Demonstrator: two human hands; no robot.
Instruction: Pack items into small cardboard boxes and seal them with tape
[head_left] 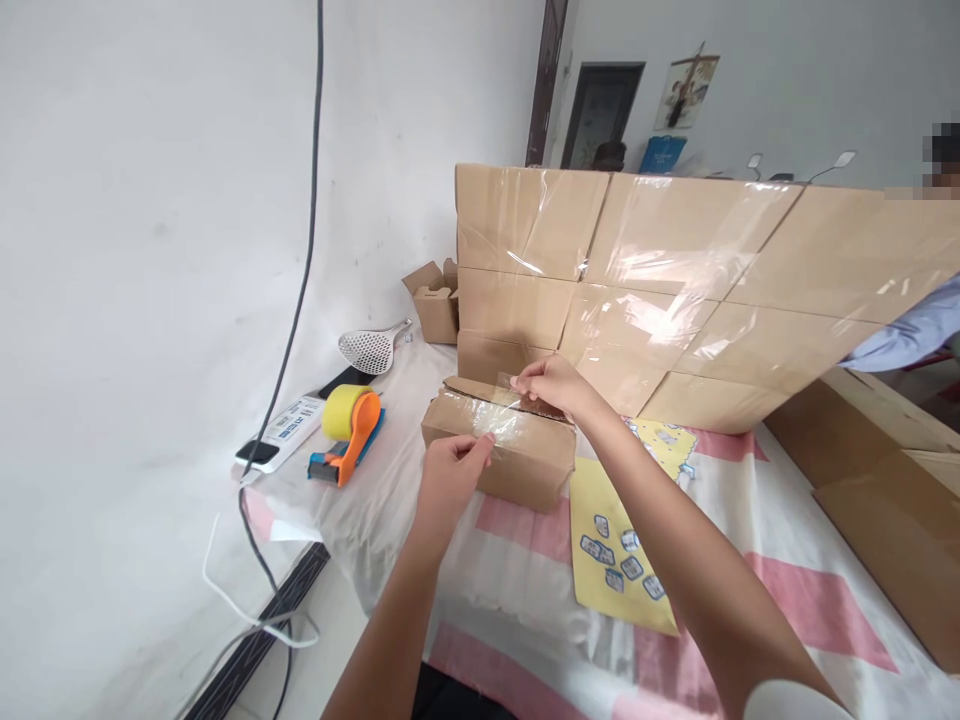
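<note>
A: What's over on the left?
B: A black cable (309,220) hanging in front of the wall, then a tape dispenser (352,450) with a yellow roll on the cloth (405,430). Behind it lies a metal strainer (371,350), and further back a small open carton (436,315).
A: And next?
B: The left hand (452,470), at the near side of a brown box (517,470). Its thumb and fingertips are drawn close together by the near end of some clear tape (504,408). I can't tell whether they pinch it or just press it.
A: How does the box lie?
B: Between the hands, long axis running left to right, its right end a little nearer the person. A dark gap runs lengthwise along the top, and the tape crosses that length, near to far.
A: Which hand is nearer the gap?
B: The right hand (549,385). It's over the far edge, thumb and finger pinching the tape's far end; the left is on the near side.
A: Beyond that?
B: A big cardboard panel (645,320) standing behind the box, a yellow sheet (619,585) just right of it, and, far right, someone's blue sleeve (907,330).
</note>
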